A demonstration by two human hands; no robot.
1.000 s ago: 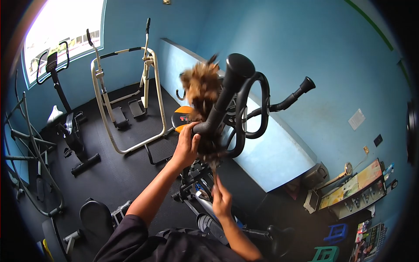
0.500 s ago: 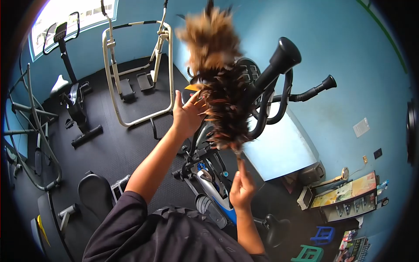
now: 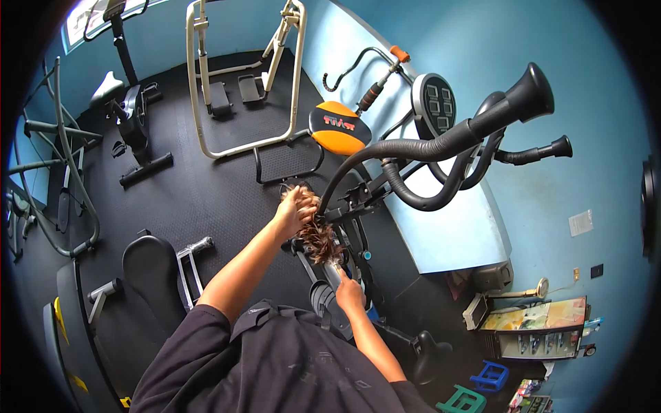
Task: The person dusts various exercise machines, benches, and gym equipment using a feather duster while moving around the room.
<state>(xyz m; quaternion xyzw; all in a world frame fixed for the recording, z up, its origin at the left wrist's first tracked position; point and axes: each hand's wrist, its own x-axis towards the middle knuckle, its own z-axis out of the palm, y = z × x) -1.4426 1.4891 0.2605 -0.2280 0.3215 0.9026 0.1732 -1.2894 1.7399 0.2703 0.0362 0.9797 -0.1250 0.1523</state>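
Observation:
A brown feather duster is held low in front of me, its feathers against the frame of an elliptical trainer. Its handle end is in my right hand, whose fingers are closed round it. My left hand is curled over the lighter feathers at the far tip. Above and to the right of both hands rise the trainer's black handlebar and its round display console. The feathers and my hands hide part of the trainer's frame.
Beyond the trainer is an orange and black twist seat. A white-framed walker and an exercise bike stand farther off. A black padded seat is at lower left. Blue and green stools sit at lower right.
The duster has come down from in front of the console to the trainer's lower frame. My left hand, open before, has closed on the feather tips. My right hand has moved slightly left.

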